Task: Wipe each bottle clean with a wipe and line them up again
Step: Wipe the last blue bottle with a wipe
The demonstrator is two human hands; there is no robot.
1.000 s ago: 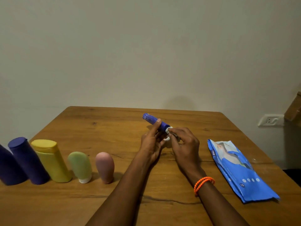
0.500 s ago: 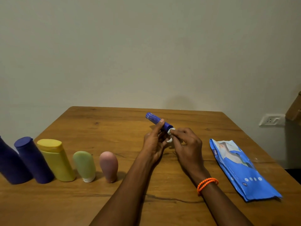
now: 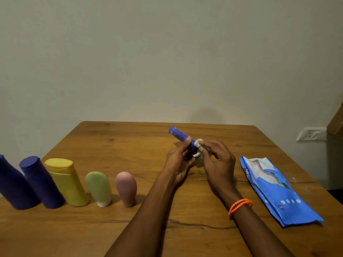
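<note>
A slim blue tube bottle is held above the table's middle, its far end tilted up and to the left. My left hand grips its lower part. My right hand pinches a small white wipe against the tube's near end. On the left stands a row of bottles: two dark purple ones, a yellow one, a pale green one and a pink one.
A blue pack of wipes lies flat on the right of the wooden table. A wall socket and a cardboard edge sit beyond the table's right side. A plain wall stands behind.
The camera view has shifted a little, so the bottle row sits further right in the frame. Both hands stay on the tube and wipe with only slight finger movement.
</note>
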